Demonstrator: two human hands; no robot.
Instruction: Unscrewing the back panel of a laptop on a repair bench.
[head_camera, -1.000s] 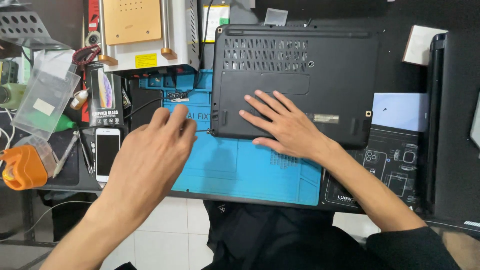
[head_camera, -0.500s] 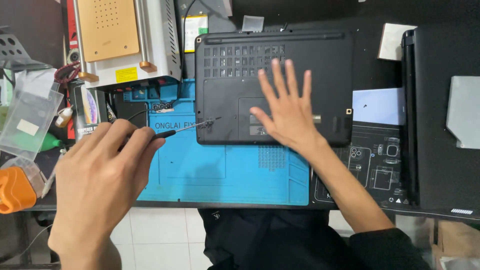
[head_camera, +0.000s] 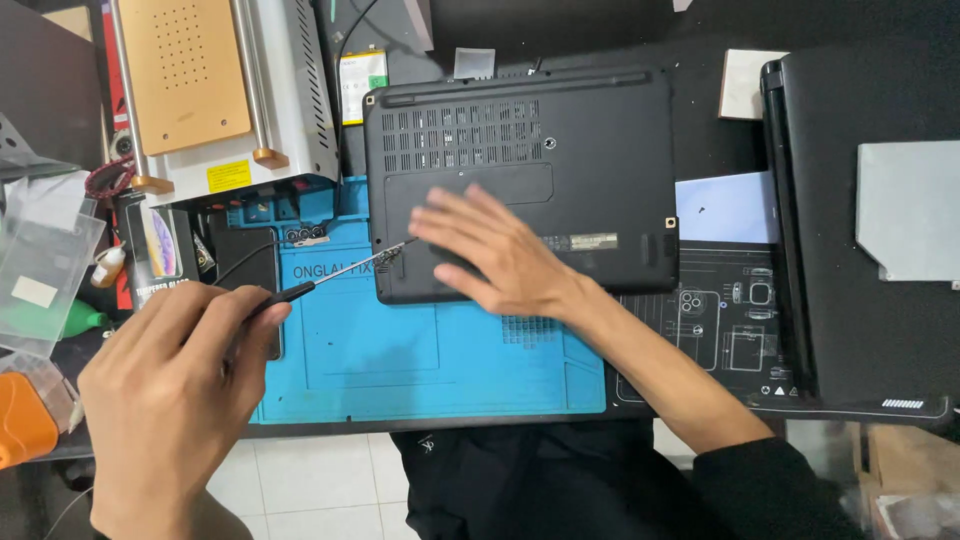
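Observation:
A black laptop (head_camera: 560, 140) lies upside down, its front edge resting on a blue work mat (head_camera: 400, 350). My right hand (head_camera: 495, 250) lies flat on the laptop's base, fingers spread toward its lower left corner. My left hand (head_camera: 175, 385) grips a thin screwdriver (head_camera: 335, 275) with a black handle. The metal tip touches the laptop's lower left corner, just beside my right fingertips.
A white and tan machine (head_camera: 215, 95) stands at the back left. Clear plastic packets (head_camera: 40, 270) and an orange object (head_camera: 22, 420) lie at the left edge. A second dark laptop (head_camera: 860, 240) with a grey plate (head_camera: 910, 210) on it sits to the right, on a black mat (head_camera: 720, 330).
My left hand picked up the screwdriver and brought its tip to the laptop's lower left corner. My right hand slid left across the base toward that corner.

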